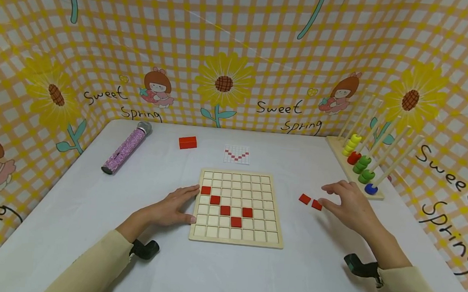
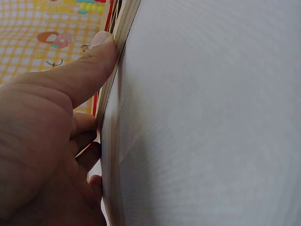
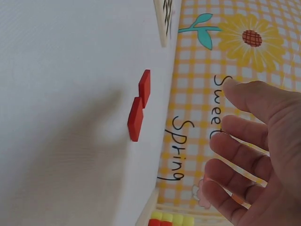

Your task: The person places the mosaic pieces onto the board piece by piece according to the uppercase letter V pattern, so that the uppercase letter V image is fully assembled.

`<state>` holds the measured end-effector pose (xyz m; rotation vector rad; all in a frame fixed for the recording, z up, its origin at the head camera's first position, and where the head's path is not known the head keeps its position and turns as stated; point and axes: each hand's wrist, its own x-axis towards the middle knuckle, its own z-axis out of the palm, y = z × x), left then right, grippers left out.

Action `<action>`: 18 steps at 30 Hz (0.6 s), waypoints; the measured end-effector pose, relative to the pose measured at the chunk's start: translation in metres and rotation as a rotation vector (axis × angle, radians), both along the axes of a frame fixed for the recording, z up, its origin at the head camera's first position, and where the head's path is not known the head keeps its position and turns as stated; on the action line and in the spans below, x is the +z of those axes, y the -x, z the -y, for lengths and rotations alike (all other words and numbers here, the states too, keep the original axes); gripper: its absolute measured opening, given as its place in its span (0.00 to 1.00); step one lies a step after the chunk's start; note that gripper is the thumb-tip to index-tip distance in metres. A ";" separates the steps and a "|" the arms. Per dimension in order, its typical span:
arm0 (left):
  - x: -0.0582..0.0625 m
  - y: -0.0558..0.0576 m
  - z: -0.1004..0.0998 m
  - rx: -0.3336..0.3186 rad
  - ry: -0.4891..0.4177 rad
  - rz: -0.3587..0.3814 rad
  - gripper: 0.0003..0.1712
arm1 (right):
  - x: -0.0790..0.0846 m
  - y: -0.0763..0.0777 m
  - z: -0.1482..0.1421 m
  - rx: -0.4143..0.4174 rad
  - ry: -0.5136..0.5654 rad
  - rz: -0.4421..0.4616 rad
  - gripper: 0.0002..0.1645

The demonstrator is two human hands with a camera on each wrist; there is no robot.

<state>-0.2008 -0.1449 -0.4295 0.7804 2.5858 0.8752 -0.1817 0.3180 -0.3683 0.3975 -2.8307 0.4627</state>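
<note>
A square wooden grid board [image 1: 237, 208] lies in the middle of the table, with several red square tiles in its cells in a slanting line that turns up at the right. My left hand [image 1: 171, 206] rests against the board's left edge; in the left wrist view its thumb [image 2: 96, 61] touches the board's side. To the right of the board, two loose red tiles [image 3: 136, 120] lie on the white tabletop. My right hand [image 1: 349, 205] hovers just beside and above them, fingers loosely bent and apart, with nothing held.
Behind the board lies a small printed pattern card [image 1: 237, 155] with red squares in a V. A red block [image 1: 187, 143] sits left of it. A glittery pink microphone [image 1: 126, 149] lies at the left. A bead-and-peg counting rack [image 1: 356, 167] stands at the back right.
</note>
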 end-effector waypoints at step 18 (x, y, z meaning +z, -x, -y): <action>0.000 0.000 -0.001 0.010 -0.008 0.013 0.50 | -0.021 0.010 -0.014 -0.028 -0.042 0.106 0.21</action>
